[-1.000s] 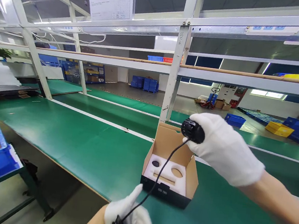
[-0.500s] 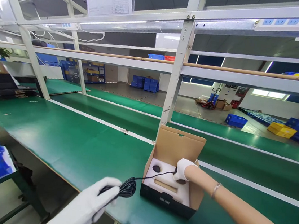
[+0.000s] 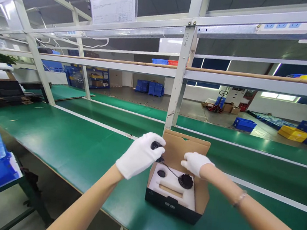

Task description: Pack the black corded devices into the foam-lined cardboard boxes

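Box [image 3: 171, 209], white foam [image 3: 170, 181] and black device [image 3: 186, 181] inside; left hand [image 3: 139, 156], grip around cable [image 3: 171, 170]; right hand [image 3: 196, 164], grip released

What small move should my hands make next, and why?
Your left hand should probably lower the black cable toward the foam insert's long slot: the slot lies uncovered, while the black device rests on the insert, its cable leading up to that hand.

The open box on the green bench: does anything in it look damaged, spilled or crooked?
Nothing stands out. The box sits upright with its lid open, and the round black device rests on the white foam insert. Its cable runs up to the left hand. Fine flaws may not show.
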Available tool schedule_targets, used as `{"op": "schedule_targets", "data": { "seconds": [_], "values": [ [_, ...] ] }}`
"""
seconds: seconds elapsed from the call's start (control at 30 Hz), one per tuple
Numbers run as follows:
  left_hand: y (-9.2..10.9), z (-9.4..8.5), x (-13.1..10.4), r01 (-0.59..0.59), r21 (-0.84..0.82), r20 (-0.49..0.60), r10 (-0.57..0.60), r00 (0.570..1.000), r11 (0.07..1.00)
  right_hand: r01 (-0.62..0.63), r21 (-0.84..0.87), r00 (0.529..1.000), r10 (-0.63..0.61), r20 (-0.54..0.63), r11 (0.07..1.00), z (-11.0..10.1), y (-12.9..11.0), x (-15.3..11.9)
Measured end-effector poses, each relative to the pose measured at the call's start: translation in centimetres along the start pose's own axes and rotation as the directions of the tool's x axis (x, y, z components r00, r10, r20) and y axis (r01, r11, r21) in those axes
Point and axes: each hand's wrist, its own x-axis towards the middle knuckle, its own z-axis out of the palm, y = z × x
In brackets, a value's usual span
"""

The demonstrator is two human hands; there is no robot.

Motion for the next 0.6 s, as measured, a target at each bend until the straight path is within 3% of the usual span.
{"op": "schedule_targets", "data": {
  "seconds": [0.1,0.2,0.3,0.4,0.6],
  "values": [
    [0.1,1.3,2.4,-0.073,-0.081,0.082,0.08,0.993,0.994,0.225,0.217,0.971,-0.2,-0.129,0.95,-3.4,-0.6,-1.8],
    [0.2,3.5,4.6,-0.095,-0.215,0.156,0.13,0.979,0.972,0.371,0.373,0.923,-0.295,-0.247,0.85,-4.2,-1.5,-2.5],
    [0.5,6.1,6.0,-0.063,-0.317,0.183,0.126,0.975,0.946,0.402,0.477,0.908,-0.275,-0.315,0.782,-2.9,-1.7,-1.9],
    [0.7,8.1,6.4,-0.054,-0.349,0.179,0.123,0.976,0.936,0.37,0.6,0.925,-0.223,-0.307,0.71,-1.2,-0.9,-1.1],
    [0.3,9.8,6.0,-0.151,-0.228,0.179,0.194,0.965,0.962,0.27,0.796,0.963,-0.141,-0.231,0.542,2.0,0.3,0.9]
  ]
}}
